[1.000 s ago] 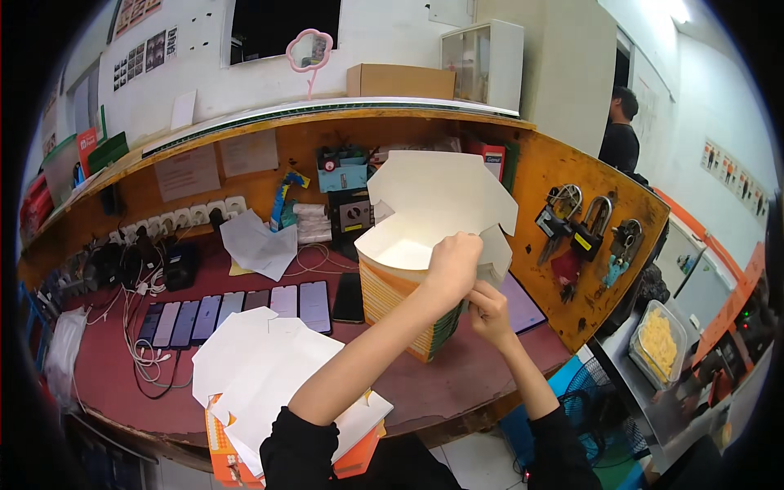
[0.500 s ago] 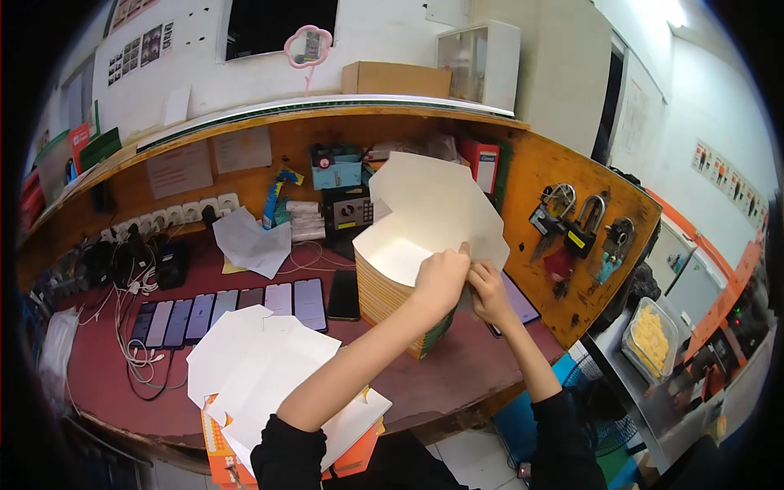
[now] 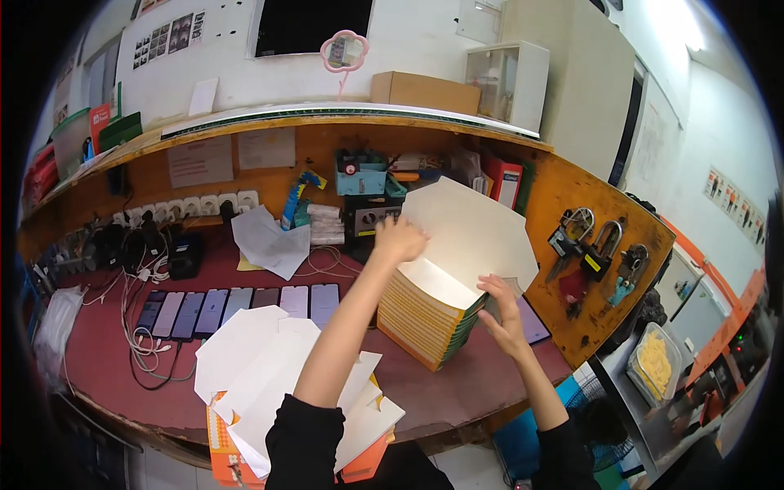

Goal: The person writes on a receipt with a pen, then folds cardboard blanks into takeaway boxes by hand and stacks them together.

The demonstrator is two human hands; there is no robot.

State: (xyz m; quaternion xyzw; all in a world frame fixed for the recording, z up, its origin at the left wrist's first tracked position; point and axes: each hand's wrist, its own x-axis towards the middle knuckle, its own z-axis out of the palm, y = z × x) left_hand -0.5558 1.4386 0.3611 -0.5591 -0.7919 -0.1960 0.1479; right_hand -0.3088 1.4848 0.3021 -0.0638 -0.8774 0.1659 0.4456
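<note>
A tall stack of nested card food boxes [image 3: 420, 318] stands on the desk, yellow-striped and green outside, white inside. The top box's big white lid flap [image 3: 482, 224] rises at the back. At its left corner is my left hand [image 3: 400, 240], fingers bent over the side flap and closed on it. Over on the right corner, my right hand [image 3: 506, 317] touches the box edge with fingers and thumb apart. Flat unfolded box blanks [image 3: 269, 359], white side up with orange showing beneath, lie in a loose pile at the desk's front edge, left of the stack.
Several phones [image 3: 188, 314] lie in a row on the maroon desk [image 3: 106, 359], with tangled white cables [image 3: 143, 278] at the left. Padlocks [image 3: 604, 249] hang on the wooden side panel. A plastic tub of yellow food [image 3: 653, 363] sits at the right.
My left hand has moved from the box's right corner to its left corner. My right hand has opened at the right corner. The whole view has shifted slightly.
</note>
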